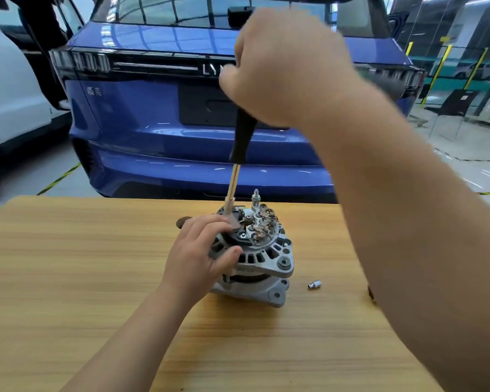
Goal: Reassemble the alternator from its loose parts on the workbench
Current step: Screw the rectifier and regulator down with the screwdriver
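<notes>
Right hand [289,69]: up high and blurred, fist wrapped tight round the black handle of the driver [242,134], above the alternator [259,257].
Left hand [201,250]: down low, fingers curled over the alternator's top rim, thumb pressed on its slotted side, so it has a firm grip.
Alternator: standing on end near the middle of the workbench [68,278], open back face up, with copper bits and screws showing on top.
Stud [256,198]: threaded, sticking straight up from the far edge of the alternator's top.
Driver: slightly tilted, handle leaning right. The metal shaft runs down to the alternator's top, right by the left fingers. I cannot tell which fastener the tip sits on.
Socket [314,284]: small and silver, on its side on the bench, just right of the alternator and not touching it.
Dark disc [181,222]: peeking out behind the left hand, mostly hidden.
Workbench: light wood grain, both forearms reaching in over it.
Blue car [153,108]: tail end on, filling the view just behind the bench.
White car [12,94]: at the left edge, beside the blue one.
</notes>
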A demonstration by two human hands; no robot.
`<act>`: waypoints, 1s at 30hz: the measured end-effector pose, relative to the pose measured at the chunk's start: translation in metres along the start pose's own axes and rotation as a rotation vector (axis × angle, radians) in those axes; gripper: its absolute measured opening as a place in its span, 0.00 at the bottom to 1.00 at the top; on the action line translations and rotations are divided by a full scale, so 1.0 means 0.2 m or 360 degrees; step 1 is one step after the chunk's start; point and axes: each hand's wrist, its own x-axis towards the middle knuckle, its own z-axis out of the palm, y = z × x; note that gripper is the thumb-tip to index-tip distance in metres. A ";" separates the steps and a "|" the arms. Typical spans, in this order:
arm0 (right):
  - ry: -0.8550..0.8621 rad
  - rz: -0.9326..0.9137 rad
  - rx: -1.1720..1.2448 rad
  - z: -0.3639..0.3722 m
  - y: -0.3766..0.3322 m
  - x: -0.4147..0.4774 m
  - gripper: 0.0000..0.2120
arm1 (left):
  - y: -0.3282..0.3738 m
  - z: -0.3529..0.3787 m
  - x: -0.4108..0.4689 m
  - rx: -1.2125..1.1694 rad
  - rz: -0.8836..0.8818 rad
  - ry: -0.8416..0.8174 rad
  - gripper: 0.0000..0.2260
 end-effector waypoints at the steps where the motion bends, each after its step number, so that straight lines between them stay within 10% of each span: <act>1: -0.0013 -0.0090 -0.0018 -0.03 0.03 0.00 0.15 | -0.01 -0.01 0.00 0.0001 -0.0011 -0.0044 0.16; 9: -0.0359 0.0009 0.0013 0.12 0.26 -0.29 0.14 | -0.07 -0.09 0.05 0.0033 -0.0586 0.0083 0.11; 23: -0.0315 -0.0336 0.0124 0.05 0.11 -0.36 0.13 | 0.22 0.00 -0.02 -0.0249 -0.0450 -0.0353 0.20; 30: -0.0555 0.0217 -0.0259 0.06 0.04 -0.30 0.15 | 0.29 0.00 0.01 -0.0277 -0.0513 -0.0281 0.18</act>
